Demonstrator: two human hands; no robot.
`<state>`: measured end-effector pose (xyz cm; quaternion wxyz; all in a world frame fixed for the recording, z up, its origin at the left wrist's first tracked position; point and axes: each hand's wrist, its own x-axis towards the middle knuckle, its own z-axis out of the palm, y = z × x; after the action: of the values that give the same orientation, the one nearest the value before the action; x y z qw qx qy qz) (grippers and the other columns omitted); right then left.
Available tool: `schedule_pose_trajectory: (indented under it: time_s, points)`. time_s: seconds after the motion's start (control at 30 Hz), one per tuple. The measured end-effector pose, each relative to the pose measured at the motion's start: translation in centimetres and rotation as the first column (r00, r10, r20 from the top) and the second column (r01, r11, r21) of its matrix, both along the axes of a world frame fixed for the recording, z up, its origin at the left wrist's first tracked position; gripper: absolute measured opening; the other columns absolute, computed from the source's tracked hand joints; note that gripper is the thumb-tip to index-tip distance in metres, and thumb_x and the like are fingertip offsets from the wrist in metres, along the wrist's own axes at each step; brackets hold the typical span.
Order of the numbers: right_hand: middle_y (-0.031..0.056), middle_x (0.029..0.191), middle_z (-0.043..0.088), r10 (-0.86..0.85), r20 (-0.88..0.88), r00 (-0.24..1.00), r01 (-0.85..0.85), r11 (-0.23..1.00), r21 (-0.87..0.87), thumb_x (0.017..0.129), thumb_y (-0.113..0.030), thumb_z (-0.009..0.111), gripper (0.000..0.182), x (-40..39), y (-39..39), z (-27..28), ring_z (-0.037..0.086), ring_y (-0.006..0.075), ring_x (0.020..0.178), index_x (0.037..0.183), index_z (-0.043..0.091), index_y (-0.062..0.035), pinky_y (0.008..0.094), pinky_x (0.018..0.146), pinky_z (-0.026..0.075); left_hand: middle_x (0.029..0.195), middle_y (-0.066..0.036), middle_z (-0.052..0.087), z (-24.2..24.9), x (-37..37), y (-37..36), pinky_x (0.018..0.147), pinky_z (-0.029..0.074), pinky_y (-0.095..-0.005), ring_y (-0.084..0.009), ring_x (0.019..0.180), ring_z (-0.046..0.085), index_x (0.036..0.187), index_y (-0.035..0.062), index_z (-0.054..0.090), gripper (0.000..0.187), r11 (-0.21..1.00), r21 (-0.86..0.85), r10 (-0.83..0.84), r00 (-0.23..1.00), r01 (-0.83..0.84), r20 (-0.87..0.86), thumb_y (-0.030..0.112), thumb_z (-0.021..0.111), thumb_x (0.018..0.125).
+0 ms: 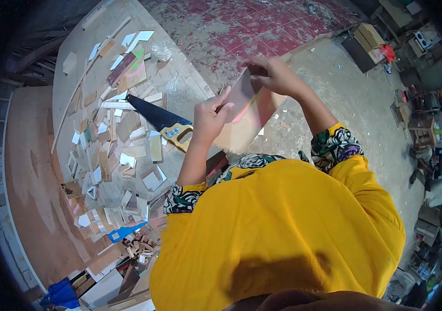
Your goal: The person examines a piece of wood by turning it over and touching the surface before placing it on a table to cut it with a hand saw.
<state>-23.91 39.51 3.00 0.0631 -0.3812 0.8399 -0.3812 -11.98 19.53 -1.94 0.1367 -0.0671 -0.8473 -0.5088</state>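
Note:
A thin, greyish rectangular panel [239, 97] is held up in front of my body, between my two hands. My left hand [210, 118] grips its near left edge, thumb and fingers closed on it. At the far upper right end, my right hand [274, 76] pinches the same panel with bent fingers. Below it, close to my lap, lies a tan wooden board [241, 136] with a pink stripe; whether the two pieces touch I cannot tell. Just left of my left forearm rests a handsaw [158, 115] with a dark blade and a yellowish handle.
Several wood offcuts [137, 151] and white-faced scraps cover the worktable [179, 57] on the left. A blue saw [126, 231] lies at its near edge. Beyond is a dusty red tiled floor [262, 26]. At far right a person [441, 165] sits among stacked items.

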Motion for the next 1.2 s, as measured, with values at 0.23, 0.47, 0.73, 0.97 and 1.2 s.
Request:
schedule_pose_trajectory:
  time_s: [0.23, 0.47, 0.73, 0.97, 1.2]
  points:
    - [-0.0021, 0.094, 0.057, 0.112, 0.397, 0.911, 0.05, 0.925, -0.376, 0.08, 0.0, 0.061, 0.031, 1.6, 1.4, -1.4, 0.055, 0.0081, 0.087, 0.11, 0.057, -0.0048, 0.0231, 0.079, 0.044, 0.076, -0.001, 0.063, 2.6, 3.8, -3.0, 0.062, 0.042, -0.019, -0.0026, 0.068, 0.05, 0.112, 0.004, 0.062, 0.038, 0.978, 0.204, -0.007, 0.974, -0.04, 0.224, 0.006, 0.068, 0.075]
    - [-0.0012, 0.092, 0.059, 0.184, 0.472, 0.862, 0.121, 0.83, -0.545, 0.08, -0.002, 0.062, 0.026, 2.4, 1.6, -0.7, 0.056, 0.0086, 0.085, 0.106, 0.058, -0.004, 0.0244, 0.077, 0.047, 0.084, -0.006, 0.067, 3.3, 6.1, -2.6, 0.069, 0.048, -0.0213, -0.0061, 0.076, 0.06, 0.107, 0.0024, 0.064, 0.033, 0.981, 0.168, 0.091, 0.995, -0.097, 0.042, -0.001, 0.068, 0.074]
    - [0.0, 0.091, 0.059, 0.181, 0.464, 0.867, 0.118, 0.831, -0.544, 0.081, -0.004, 0.064, 0.027, 2.8, 1.4, -0.2, 0.057, 0.0089, 0.082, 0.107, 0.058, -0.0057, 0.0241, 0.075, 0.047, 0.087, -0.006, 0.067, 3.6, 7.2, -2.8, 0.068, 0.047, -0.02, -0.0076, 0.077, 0.061, 0.1, 0.0017, 0.067, 0.026, 0.991, 0.008, 0.137, 0.984, -0.137, -0.109, -0.001, 0.069, 0.074]
    - [0.0005, 0.089, 0.059, 0.194, 0.468, 0.862, 0.112, 0.828, -0.55, 0.081, -0.004, 0.063, 0.027, 3.1, 1.1, 0.3, 0.057, 0.0094, 0.081, 0.108, 0.057, -0.0049, 0.0239, 0.074, 0.047, 0.083, -0.006, 0.067, 4.7, 7.9, -1.9, 0.066, 0.047, -0.02, -0.0069, 0.073, 0.059, 0.103, -0.0003, 0.064, 0.029, 0.958, 0.257, 0.151, 0.986, -0.128, -0.074, -0.003, 0.069, 0.074]
    - [0.0003, 0.09, 0.059, 0.245, 0.376, 0.893, 0.052, 0.776, -0.629, 0.082, -0.003, 0.062, 0.027, 3.6, 1.1, 0.9, 0.055, 0.0082, 0.08, 0.108, 0.056, -0.0041, 0.0227, 0.073, 0.046, 0.078, -0.005, 0.064, 5.4, 8.9, -1.6, 0.066, 0.047, -0.0199, -0.0079, 0.073, 0.059, 0.101, -0.0013, 0.059, 0.031, 0.931, 0.272, 0.279, 0.955, -0.243, -0.102, -0.003, 0.071, 0.071]
